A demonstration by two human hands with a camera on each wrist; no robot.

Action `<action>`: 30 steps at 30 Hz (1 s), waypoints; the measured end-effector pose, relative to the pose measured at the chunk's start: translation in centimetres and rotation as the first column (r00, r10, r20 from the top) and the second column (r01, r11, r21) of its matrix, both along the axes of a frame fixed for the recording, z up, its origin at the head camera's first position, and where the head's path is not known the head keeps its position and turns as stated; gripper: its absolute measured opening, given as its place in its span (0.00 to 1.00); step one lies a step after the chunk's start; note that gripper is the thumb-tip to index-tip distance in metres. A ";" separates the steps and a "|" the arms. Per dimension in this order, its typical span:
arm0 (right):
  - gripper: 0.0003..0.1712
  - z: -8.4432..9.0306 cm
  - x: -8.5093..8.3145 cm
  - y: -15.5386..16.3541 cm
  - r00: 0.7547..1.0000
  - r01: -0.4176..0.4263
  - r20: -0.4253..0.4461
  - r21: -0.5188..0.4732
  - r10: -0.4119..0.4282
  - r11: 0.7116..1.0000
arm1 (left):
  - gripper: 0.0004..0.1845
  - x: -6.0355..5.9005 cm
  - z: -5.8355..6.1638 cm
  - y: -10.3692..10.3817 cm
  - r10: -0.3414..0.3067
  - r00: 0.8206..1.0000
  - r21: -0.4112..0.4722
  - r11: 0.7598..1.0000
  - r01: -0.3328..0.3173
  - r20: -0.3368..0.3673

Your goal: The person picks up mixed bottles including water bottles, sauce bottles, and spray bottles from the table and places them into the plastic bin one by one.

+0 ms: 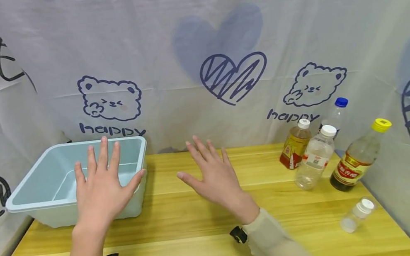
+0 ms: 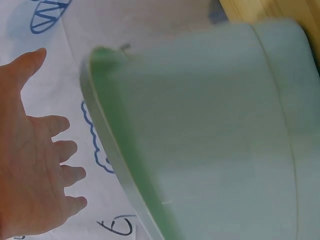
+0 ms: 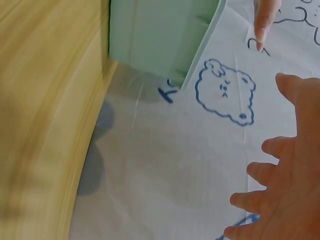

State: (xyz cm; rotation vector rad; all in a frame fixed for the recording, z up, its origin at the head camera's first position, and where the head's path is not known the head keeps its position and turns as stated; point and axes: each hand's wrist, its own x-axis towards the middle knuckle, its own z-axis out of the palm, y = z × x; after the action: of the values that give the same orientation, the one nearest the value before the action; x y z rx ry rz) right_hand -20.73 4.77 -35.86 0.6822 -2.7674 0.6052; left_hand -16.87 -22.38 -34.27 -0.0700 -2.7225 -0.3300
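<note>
Here we hold both hands flat, fingers spread and holding nothing: left hand [image 1: 100, 188] over the tub [image 1: 39, 191], right hand [image 1: 215, 177] beside it. Probably light, stiff, smooth plastic; we'd grip its rim.

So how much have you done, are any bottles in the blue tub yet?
None yet. The blue tub looks empty. Both the left hand and the right hand are spread open and hold nothing. Four bottles stand at the right of the table, and a small one lies on its side nearer the front. So everything seems left to do.
</note>
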 end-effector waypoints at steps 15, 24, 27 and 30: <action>0.47 -0.4 0.2 -5.9 0.998 -0.070 0.002 0.053 0.070 0.996 | 0.52 0.3 -1.4 -5.9 -0.012 0.999 -0.100 0.995 0.016 0.045; 0.47 -1.0 -0.3 -8.9 0.995 -0.100 0.015 0.130 0.099 0.986 | 0.50 0.6 -2.0 -9.6 -0.003 0.995 -0.157 0.987 0.019 0.099; 0.46 -0.9 -0.4 -9.6 0.994 -0.112 0.017 0.153 0.110 0.982 | 0.49 0.8 -2.2 -11.3 -0.005 0.994 -0.174 0.984 0.023 0.106; 0.46 -0.9 -0.5 -10.3 0.992 -0.126 0.027 0.179 0.124 0.976 | 0.48 0.9 -2.5 -13.0 -0.007 0.993 -0.187 0.982 0.029 0.115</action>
State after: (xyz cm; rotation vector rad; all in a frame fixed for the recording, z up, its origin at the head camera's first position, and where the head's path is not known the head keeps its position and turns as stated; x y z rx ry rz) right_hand -21.23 -5.56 -36.77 0.8994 -2.8344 0.3865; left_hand -15.98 -35.37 -36.82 -0.1323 -2.8614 -0.0817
